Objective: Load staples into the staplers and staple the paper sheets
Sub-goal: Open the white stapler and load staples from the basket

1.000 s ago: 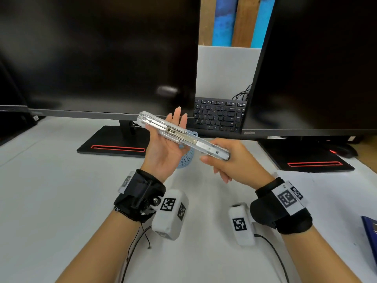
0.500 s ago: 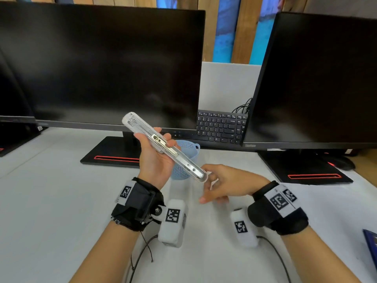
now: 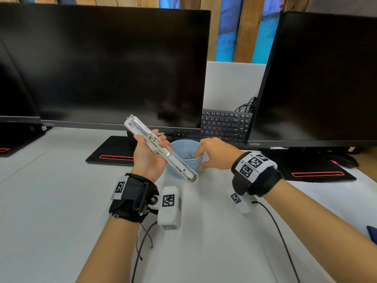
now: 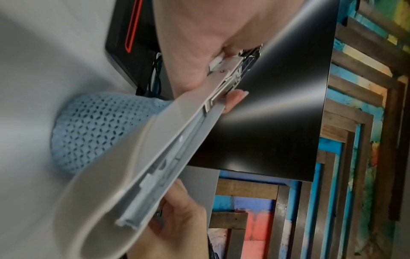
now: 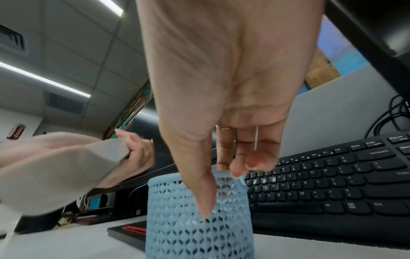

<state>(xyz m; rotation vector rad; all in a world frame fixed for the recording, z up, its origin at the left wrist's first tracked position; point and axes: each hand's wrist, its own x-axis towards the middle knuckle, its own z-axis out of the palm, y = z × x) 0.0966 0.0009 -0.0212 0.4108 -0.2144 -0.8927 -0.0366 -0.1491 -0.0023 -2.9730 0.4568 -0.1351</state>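
My left hand grips a white stapler swung fully open into one long bar, metal staple channel facing up, tilted down to the right above the table. In the left wrist view the stapler runs between thumb and fingers of that hand. A small light-blue mesh basket stands just behind the stapler's lower end. My right hand reaches over it, fingers dipped past the basket's rim and thumb outside the wall. Small grey pieces lie inside; nothing shows between the fingers. No paper sheets in view.
Two big black monitors on flat stands line the back of the white table. A black keyboard leans between them behind the basket. A dark mouse sits far right, a blue object at the right edge.
My right hand let go of the stapler's lower end and moved back to the basket, fingers now dipping in. My left hand kept the open stapler, tilting it steeper.
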